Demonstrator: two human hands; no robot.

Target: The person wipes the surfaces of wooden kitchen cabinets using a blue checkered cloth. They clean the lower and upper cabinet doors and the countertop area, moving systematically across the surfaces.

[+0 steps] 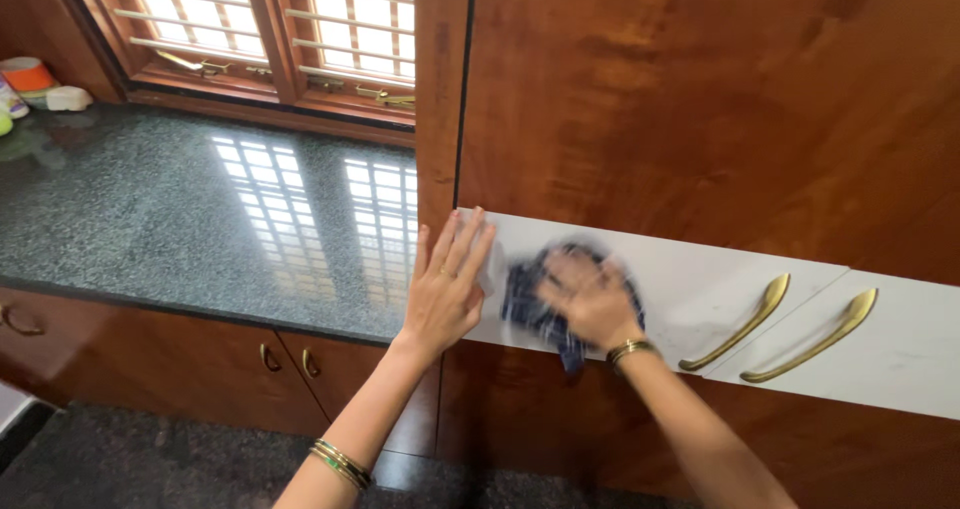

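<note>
Pressing dark cloth (540, 304) on white panel (690, 279), right hand (590, 297), left hand (447, 289) flat beside.

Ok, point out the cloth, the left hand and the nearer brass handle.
cloth (522, 297): head view, dark checked fabric left of the fingers.
left hand (445, 287): head view, back of the hand.
brass handle (737, 323): head view, middle of its curved bar.

Polished grey granite counter (150, 209) runs under the window, window bars mirrored in its surface. At the far left corner: an orange-and-white tub (27, 75), a pale soap-like lump (67, 98) beside it, touching the stone.
</note>
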